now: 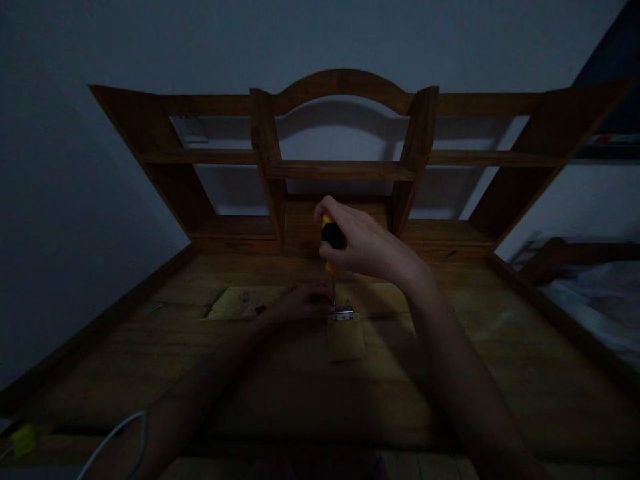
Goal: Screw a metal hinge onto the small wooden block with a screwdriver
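My right hand (367, 245) is wrapped round the yellow and black handle of a screwdriver (331, 250) held upright. Its thin shaft points down onto a small metal hinge (344, 313) at the top of a small wooden block (346, 339) on the wooden desk (300, 387). My left hand (300, 301) rests on the desk just left of the hinge, fingers curled close beside the shaft. Whether it pinches anything is too dark to see. A pale wooden board (245, 301) lies flat behind my left hand.
A wooden shelf unit (345, 167) with an arched top stands at the back of the desk against a pale wall. A white cable (115, 437) and a small yellow object (23, 440) lie at the near left edge. A bed (595, 300) is on the right.
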Demonstrator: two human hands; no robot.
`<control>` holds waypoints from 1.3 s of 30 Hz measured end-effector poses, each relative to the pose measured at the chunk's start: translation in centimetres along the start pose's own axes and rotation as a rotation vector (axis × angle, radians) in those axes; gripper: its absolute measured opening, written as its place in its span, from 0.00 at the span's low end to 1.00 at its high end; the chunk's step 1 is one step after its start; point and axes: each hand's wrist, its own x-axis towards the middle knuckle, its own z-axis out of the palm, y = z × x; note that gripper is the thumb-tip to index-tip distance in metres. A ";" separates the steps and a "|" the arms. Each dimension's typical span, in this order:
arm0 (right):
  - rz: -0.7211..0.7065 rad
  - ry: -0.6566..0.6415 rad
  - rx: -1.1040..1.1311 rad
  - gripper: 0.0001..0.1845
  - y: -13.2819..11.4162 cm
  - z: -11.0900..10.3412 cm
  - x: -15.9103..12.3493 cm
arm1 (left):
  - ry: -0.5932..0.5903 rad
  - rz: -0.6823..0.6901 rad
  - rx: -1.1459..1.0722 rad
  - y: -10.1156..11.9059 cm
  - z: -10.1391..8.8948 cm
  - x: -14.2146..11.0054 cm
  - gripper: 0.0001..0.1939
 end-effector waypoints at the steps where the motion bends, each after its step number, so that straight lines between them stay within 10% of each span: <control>1: 0.009 -0.003 -0.003 0.18 0.0 0.0 0.0 | 0.002 -0.004 -0.002 -0.1 0.0 0.0 0.11; 39: -0.016 -0.055 0.012 0.25 0.5 0.3 0.0 | 0.023 -0.079 -0.031 -0.5 0.1 -0.2 0.13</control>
